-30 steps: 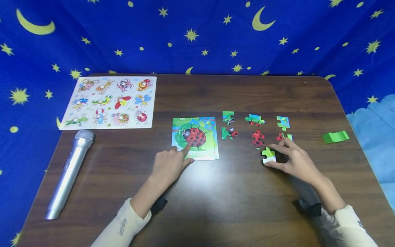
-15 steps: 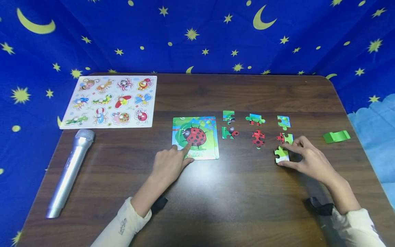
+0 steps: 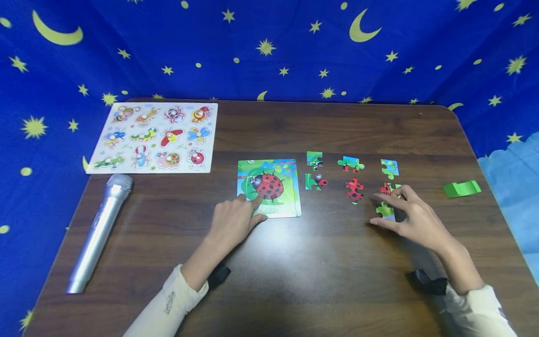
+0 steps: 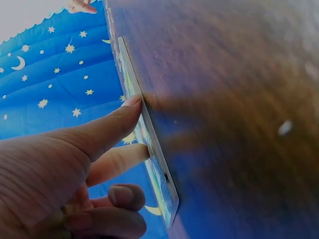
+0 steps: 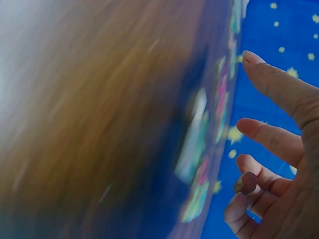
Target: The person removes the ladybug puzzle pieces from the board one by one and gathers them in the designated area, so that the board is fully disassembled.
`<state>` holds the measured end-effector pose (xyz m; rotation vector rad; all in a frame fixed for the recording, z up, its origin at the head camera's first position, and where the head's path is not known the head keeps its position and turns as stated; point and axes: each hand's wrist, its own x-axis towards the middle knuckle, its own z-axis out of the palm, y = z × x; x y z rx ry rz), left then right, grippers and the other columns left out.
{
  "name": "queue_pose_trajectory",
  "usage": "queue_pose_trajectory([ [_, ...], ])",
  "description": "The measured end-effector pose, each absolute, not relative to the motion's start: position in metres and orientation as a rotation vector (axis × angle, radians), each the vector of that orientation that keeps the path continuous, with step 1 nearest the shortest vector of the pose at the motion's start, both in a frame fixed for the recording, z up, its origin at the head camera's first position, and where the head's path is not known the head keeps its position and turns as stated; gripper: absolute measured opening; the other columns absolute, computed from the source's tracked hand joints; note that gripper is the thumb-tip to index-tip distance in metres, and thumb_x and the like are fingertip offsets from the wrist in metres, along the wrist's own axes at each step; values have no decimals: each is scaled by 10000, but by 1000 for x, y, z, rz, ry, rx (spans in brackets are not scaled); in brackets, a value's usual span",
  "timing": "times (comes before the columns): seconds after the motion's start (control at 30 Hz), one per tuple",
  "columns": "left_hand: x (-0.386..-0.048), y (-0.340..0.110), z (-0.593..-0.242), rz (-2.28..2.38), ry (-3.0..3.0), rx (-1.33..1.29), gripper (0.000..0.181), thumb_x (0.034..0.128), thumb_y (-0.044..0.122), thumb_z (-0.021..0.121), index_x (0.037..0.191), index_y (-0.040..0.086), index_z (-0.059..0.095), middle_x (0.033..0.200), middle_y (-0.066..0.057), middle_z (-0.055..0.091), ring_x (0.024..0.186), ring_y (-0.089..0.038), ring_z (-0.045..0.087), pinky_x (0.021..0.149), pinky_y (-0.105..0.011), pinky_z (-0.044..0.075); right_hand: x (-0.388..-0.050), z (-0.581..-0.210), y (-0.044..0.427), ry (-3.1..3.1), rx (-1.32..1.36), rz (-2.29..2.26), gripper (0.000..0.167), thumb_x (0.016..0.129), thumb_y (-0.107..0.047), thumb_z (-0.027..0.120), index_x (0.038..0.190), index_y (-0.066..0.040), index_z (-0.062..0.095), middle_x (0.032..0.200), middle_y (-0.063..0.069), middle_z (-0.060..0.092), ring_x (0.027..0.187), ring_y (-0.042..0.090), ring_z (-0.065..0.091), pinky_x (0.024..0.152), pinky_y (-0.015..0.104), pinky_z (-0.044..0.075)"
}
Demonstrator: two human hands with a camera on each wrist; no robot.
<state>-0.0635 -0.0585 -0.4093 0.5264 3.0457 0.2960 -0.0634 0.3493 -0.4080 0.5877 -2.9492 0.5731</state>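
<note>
A square ladybug puzzle board (image 3: pixel 271 187) lies flat at the middle of the table. My left hand (image 3: pixel 233 217) rests on its lower left part; thumb and index finger press the board while the other fingers curl under, as the left wrist view also shows. My right hand (image 3: pixel 414 217) hovers around a green-and-white jigsaw piece (image 3: pixel 385 213), thumb and index finger spread apart, holding nothing. Just behind lies a red-and-green piece (image 3: pixel 385 188), partly covered by the fingers. In the right wrist view the pieces are blurred and the right hand (image 5: pixel 284 144) is clear of them.
Several loose jigsaw pieces lie in rows right of the board, among them a red spotted one (image 3: pixel 354 191). A green block (image 3: pixel 462 189) sits at the far right. On the left are an insect peg board (image 3: pixel 153 138) and a silver microphone (image 3: pixel 101 231).
My right hand slid the green-and-white jigsaw piece rightward, below the red-and-green one, then let it go, its fingers spreading. My left hand stayed on the board.
</note>
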Motion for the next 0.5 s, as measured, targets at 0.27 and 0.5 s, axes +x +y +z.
queue_pose_trajectory([
  [0.27,-63,-65,-406,404,3021,478,549,864,489,728,1319,187,663,715,-60,632,505,-168,454,442,-312,329,-72,-409,305,-2907,797,653,614,712,-305,896,1255,-98,698,992,-36,432,749,89,401,538,216,315],
  [0.5,-58,-81,-406,419,3008,421,605,878,500,711,1380,181,602,541,-52,492,480,-135,309,423,-294,260,-80,-411,252,-2893,963,688,631,725,-383,881,1258,-98,698,979,-8,471,730,108,419,531,210,327],
])
